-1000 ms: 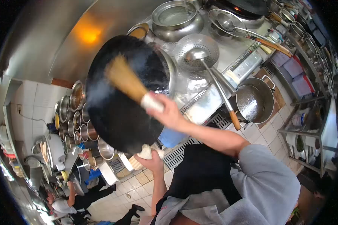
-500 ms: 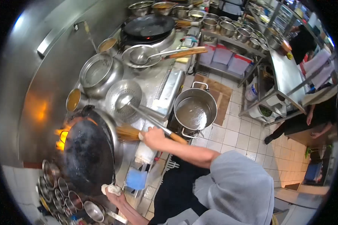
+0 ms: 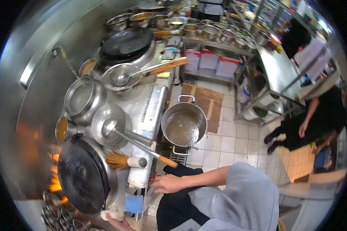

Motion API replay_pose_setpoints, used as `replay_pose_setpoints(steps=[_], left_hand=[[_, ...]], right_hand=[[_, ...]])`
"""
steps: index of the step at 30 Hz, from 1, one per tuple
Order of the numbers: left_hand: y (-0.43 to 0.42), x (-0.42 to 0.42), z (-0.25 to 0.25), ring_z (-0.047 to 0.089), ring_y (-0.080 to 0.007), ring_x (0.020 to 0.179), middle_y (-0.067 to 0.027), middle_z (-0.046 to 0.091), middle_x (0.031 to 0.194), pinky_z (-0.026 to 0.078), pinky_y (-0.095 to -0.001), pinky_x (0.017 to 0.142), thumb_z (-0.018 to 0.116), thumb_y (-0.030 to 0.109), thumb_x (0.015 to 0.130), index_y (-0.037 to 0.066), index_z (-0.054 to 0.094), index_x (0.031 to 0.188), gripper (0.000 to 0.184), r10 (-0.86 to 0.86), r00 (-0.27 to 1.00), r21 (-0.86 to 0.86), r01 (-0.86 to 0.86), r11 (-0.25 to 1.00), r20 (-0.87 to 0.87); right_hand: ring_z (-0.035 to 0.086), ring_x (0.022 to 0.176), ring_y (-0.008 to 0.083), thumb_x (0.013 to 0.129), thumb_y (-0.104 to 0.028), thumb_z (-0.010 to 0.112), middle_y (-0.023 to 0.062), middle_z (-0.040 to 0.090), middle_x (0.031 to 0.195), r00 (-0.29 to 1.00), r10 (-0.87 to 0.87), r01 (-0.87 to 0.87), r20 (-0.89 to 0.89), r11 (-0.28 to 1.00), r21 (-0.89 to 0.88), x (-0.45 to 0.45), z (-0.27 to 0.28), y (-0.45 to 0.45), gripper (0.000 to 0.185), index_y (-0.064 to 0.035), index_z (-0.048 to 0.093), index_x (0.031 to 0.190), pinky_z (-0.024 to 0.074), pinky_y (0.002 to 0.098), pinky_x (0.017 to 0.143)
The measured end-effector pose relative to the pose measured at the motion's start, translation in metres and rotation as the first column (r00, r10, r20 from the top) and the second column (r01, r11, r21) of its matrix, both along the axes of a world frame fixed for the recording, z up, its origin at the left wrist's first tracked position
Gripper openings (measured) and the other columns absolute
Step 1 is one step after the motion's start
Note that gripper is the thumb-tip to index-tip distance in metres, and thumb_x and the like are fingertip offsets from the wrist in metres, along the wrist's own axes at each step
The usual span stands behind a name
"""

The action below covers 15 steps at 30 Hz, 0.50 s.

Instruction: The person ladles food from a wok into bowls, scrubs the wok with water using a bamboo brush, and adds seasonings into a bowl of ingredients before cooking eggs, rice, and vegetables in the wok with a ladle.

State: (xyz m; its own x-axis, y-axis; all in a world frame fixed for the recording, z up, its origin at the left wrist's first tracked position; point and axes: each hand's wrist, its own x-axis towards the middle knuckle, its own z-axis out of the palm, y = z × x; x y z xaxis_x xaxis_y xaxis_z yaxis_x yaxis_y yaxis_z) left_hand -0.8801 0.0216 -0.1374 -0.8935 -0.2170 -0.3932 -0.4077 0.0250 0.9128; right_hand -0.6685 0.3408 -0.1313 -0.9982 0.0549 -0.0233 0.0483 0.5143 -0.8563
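My left hand (image 3: pixel 118 222), at the bottom edge, is closed round a folded white cloth (image 3: pixel 111 213) at the near rim of a black wok (image 3: pixel 80 175). The wok stands on the burner ring, and orange flames (image 3: pixel 55 182) rise behind it. Part of the left hand is cut off by the frame. My right hand (image 3: pixel 168 184) hangs over the stove's front edge, fingers loosely stretched, holding nothing. Just beyond it lies a bamboo wok brush (image 3: pixel 118 160) with a white-wrapped handle, beside the wok. A ladle (image 3: pixel 111 126) rests in a perforated strainer (image 3: pixel 99 122), its wooden handle pointing toward me.
A large two-handled pot (image 3: pixel 184 128) stands right of the stove. Blue cloth (image 3: pixel 133 203) hangs at the front ledge. Metal cups (image 3: pixel 58 212) crowd the lower left. Farther back are another wok (image 3: pixel 127 41) and a shelf (image 3: pixel 208 75). A person in black (image 3: pixel 324 119) stands at right.
My right hand has let go of the bamboo brush and drawn back toward my body. The brush now lies on the stove. My left hand still holds the cloth at the wok.
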Motion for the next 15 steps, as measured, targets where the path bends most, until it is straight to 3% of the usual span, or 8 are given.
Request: replay_pose_setpoints(steps=[2,4,5,6,9,11,12,15], left_hand=[[0.024,0.045,-0.010,0.050,-0.0365,0.113,-0.0242,0.047,0.125,0.040,-0.0446,0.095,0.060,0.042,0.083,-0.005,0.040,0.128,0.068,-0.207,0.978,-0.648,0.145,0.748,-0.019],[0.043,0.058,-0.041,0.045,-0.0417,0.120,-0.0294,0.044,0.130,0.034,-0.0479,0.103,0.063,0.039,0.081,-0.010,0.036,0.131,0.075,-0.407,0.908,-0.862,0.286,0.418,0.104],[0.044,0.067,-0.056,0.043,-0.0430,0.122,-0.0305,0.044,0.130,0.032,-0.0484,0.105,0.065,0.036,0.079,-0.009,0.036,0.132,0.076,-0.500,0.851,-0.850,0.378,0.367,0.162],[0.079,0.081,-0.021,0.042,-0.0428,0.122,-0.0290,0.046,0.128,0.031,-0.0478,0.105,0.070,0.031,0.074,-0.006,0.039,0.132,0.075,-0.450,0.853,-0.874,0.408,0.265,0.262],[0.067,0.075,-0.058,0.049,-0.0423,0.112,-0.0259,0.054,0.119,0.037,-0.0495,0.096,0.069,0.035,0.074,0.001,0.047,0.126,0.065,-0.462,0.881,-0.884,0.293,0.363,0.102],[0.090,0.074,-0.019,0.056,-0.0396,0.096,-0.0222,0.060,0.100,0.042,-0.0504,0.085,0.064,0.028,0.077,0.002,0.057,0.104,0.038,-0.435,0.900,-0.925,0.144,0.351,-0.025],[0.087,0.073,-0.040,0.057,-0.0391,0.091,-0.0215,0.060,0.094,0.044,-0.0497,0.080,0.062,0.028,0.077,0.003,0.059,0.095,0.031,-0.410,0.910,-0.946,0.077,0.315,-0.062],[0.089,0.077,-0.006,0.048,-0.0375,0.110,-0.0215,0.052,0.117,0.036,-0.0502,0.091,0.064,0.032,0.073,0.005,0.047,0.124,0.060,-0.257,0.953,-0.856,0.263,0.445,0.159]], right_hand=[[0.059,0.098,0.0351,0.090,-0.032,0.056,0.0166,0.057,0.102,0.997,0.042,-0.042,0.058,0.999,0.004,-0.002,0.001,0.014,0.038,-0.0051,0.057,0.117,0.0480,0.0430,0.082],[0.060,0.096,0.0361,0.089,-0.033,0.057,0.0171,0.059,0.105,0.998,0.063,-0.063,0.015,0.997,0.045,-0.007,0.002,0.025,0.038,-0.0078,0.058,0.117,0.0494,0.0447,0.079],[0.060,0.096,0.0365,0.088,-0.034,0.058,0.0174,0.060,0.106,0.995,0.102,-0.102,0.000,0.993,0.057,-0.007,0.002,0.028,0.037,-0.0091,0.058,0.116,0.0501,0.0455,0.078],[0.061,0.095,0.0359,0.088,-0.034,0.058,0.0164,0.060,0.107,0.988,0.154,-0.154,0.000,0.987,0.044,-0.009,0.003,0.031,0.037,-0.0105,0.059,0.117,0.0509,0.0445,0.077],[0.064,0.084,0.0343,0.086,-0.034,0.063,0.0158,0.062,0.106,0.957,0.289,-0.287,-0.016,0.956,0.065,-0.023,0.010,0.033,0.037,-0.0093,0.063,0.113,0.0532,0.0412,0.071],[0.065,0.074,0.0298,0.083,-0.027,0.069,0.0156,0.062,0.104,0.936,0.352,-0.352,-0.002,0.935,-0.050,-0.027,0.010,0.024,0.036,-0.0066,0.064,0.112,0.0533,0.0365,0.066],[0.065,0.071,0.0271,0.082,-0.023,0.070,0.0154,0.063,0.103,0.914,0.405,-0.403,0.016,0.913,-0.071,-0.028,0.018,0.018,0.036,-0.0051,0.064,0.112,0.0527,0.0345,0.064],[0.062,0.067,0.0179,0.081,-0.014,0.071,0.0126,0.063,0.099,0.838,0.541,-0.533,0.071,0.840,-0.104,-0.030,0.005,0.005,0.036,-0.0014,0.063,0.114,0.0487,0.0280,0.057]])
